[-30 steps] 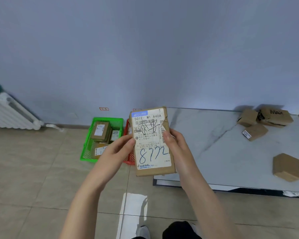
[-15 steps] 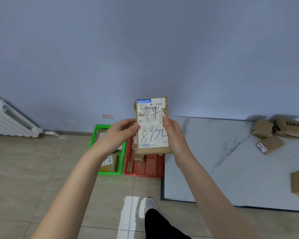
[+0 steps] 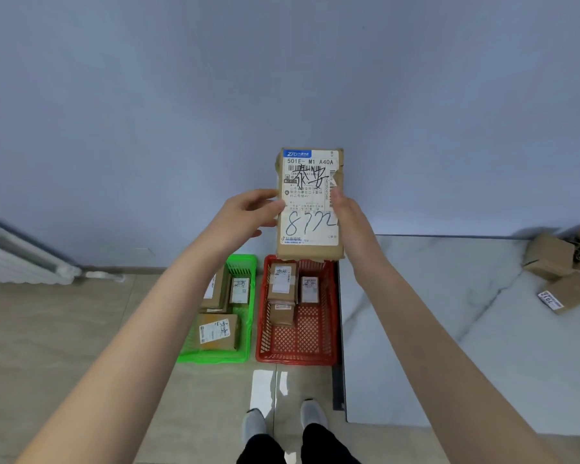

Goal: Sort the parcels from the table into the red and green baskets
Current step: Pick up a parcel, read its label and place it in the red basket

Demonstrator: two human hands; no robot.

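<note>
Both hands, left [image 3: 248, 212] and right [image 3: 347, 214], grip a labelled cardboard parcel [image 3: 310, 204] by its side edges, upright in the air above the far end of the red basket [image 3: 297, 354]. The green basket [image 3: 215, 357] sits just beside it on the floor, off the counter's [image 3: 449, 346] left edge.

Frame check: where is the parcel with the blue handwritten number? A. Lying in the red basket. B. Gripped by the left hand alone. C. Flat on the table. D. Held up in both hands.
D: the left hand and right hand each grip a side edge of the parcel, label toward the camera, in the air clear of the red basket and the table.
</note>
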